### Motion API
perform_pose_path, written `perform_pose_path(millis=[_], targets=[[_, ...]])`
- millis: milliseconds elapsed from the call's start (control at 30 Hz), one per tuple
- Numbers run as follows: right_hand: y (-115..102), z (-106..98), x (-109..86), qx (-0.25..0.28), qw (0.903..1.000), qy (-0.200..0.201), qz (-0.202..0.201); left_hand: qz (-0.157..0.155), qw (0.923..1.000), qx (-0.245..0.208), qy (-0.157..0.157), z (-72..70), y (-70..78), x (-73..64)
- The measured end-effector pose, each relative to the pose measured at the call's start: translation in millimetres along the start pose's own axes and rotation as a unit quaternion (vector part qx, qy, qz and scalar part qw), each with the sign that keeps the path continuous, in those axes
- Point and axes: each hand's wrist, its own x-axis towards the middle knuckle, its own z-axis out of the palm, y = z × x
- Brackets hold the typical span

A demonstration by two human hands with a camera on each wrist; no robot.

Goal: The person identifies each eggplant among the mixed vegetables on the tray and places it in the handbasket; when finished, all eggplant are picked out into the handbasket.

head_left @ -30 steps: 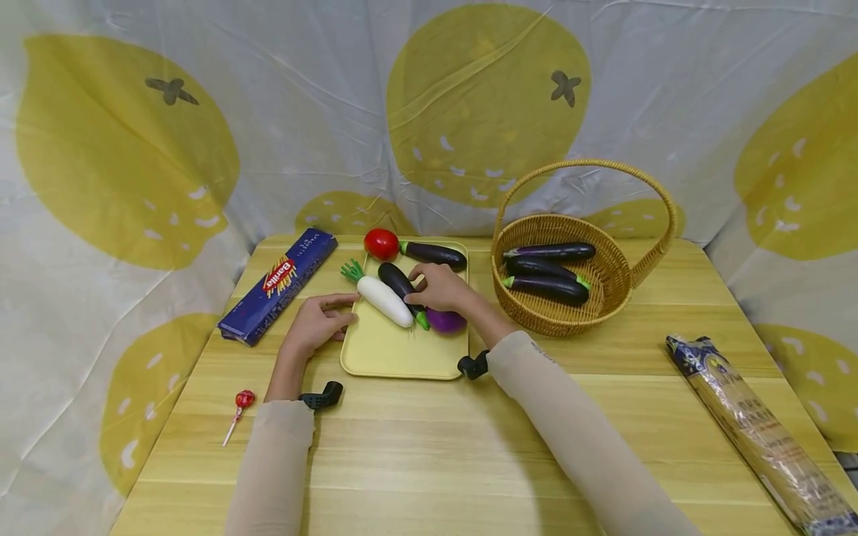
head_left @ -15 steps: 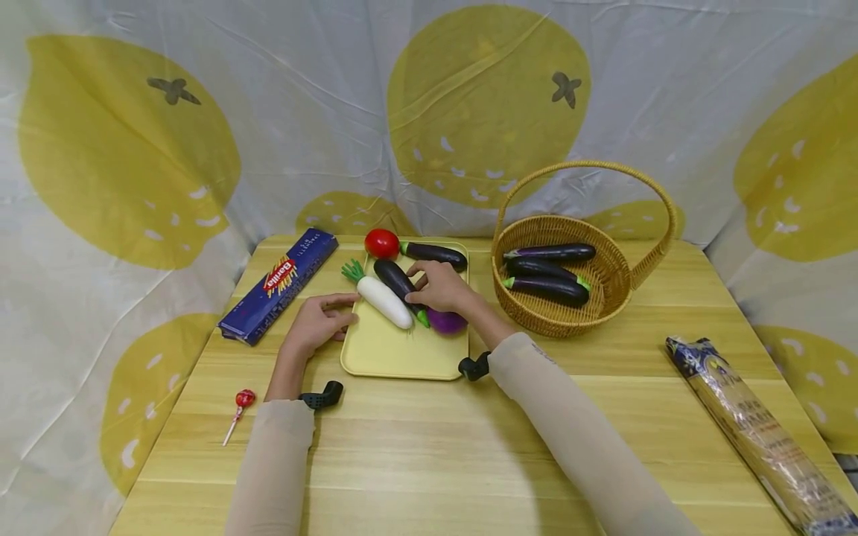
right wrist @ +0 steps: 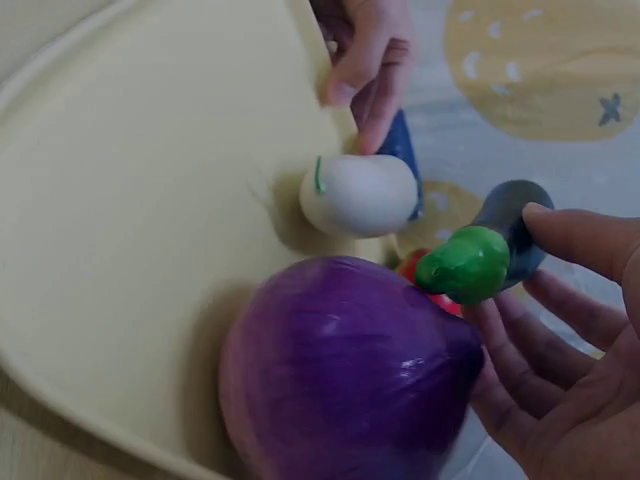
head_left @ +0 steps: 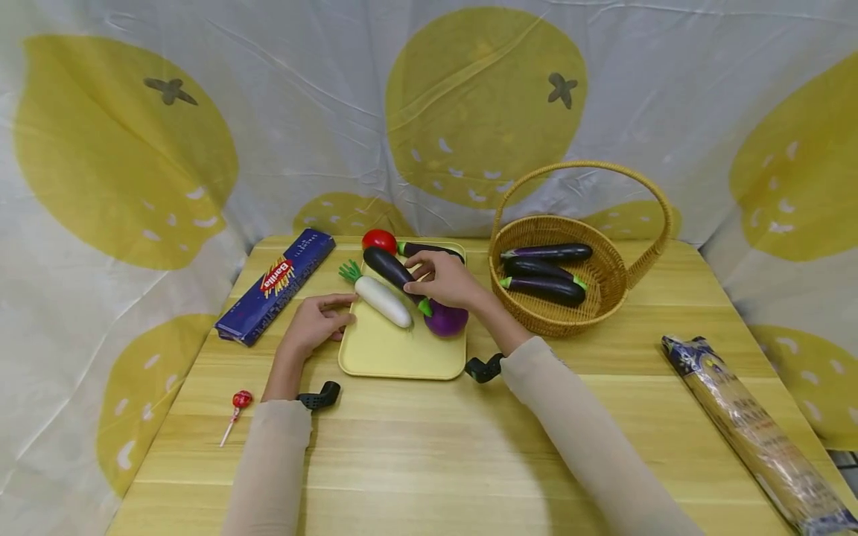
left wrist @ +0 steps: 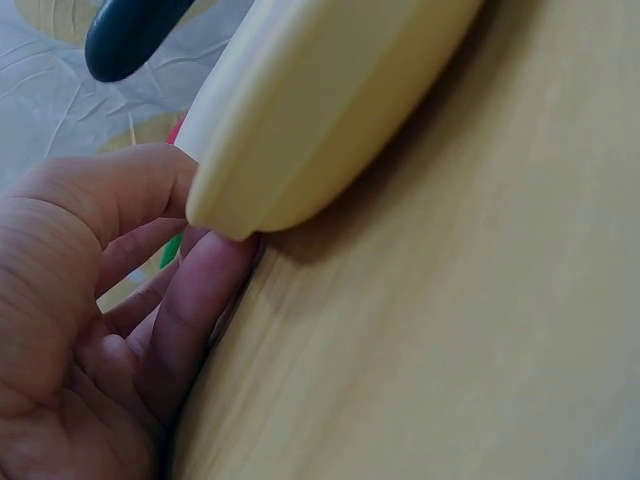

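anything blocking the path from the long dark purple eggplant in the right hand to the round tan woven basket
Nothing visible stands between the eggplant and the basket except the right hand. Only the low rim of the pale yellow tray and the basket's wall would likely need clearing; the arched handle spans the basket's opening.

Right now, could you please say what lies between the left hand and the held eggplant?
The white daikon on the yellow tray, in the head view.

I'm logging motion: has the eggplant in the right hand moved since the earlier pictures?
Yes. The held eggplant has shifted up the head view, its far end now nearer the tomato.
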Motion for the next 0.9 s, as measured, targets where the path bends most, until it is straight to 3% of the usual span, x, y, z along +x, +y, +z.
perform_pose_path(millis=[267, 533, 900], targets=[[-1.7, -23.6, -22.4, 0.027, 0.9996, -0.002, 0.007, 0.001, 1.0, -0.006, -0.001, -0.7, -3.1, 1.4], [-1.2, -53.9, -53.2, 0.026, 0.9993, 0.025, 0.011, 0.003, 1.0, -0.007, -0.002, 1.2, -1.3, 2.3], [17.3, -89.8, -95.6, -0.04, 0.9971, 0.064, 0.009, -0.002, 1.0, -0.007, 0.0, 0.6, -3.4, 2.7]])
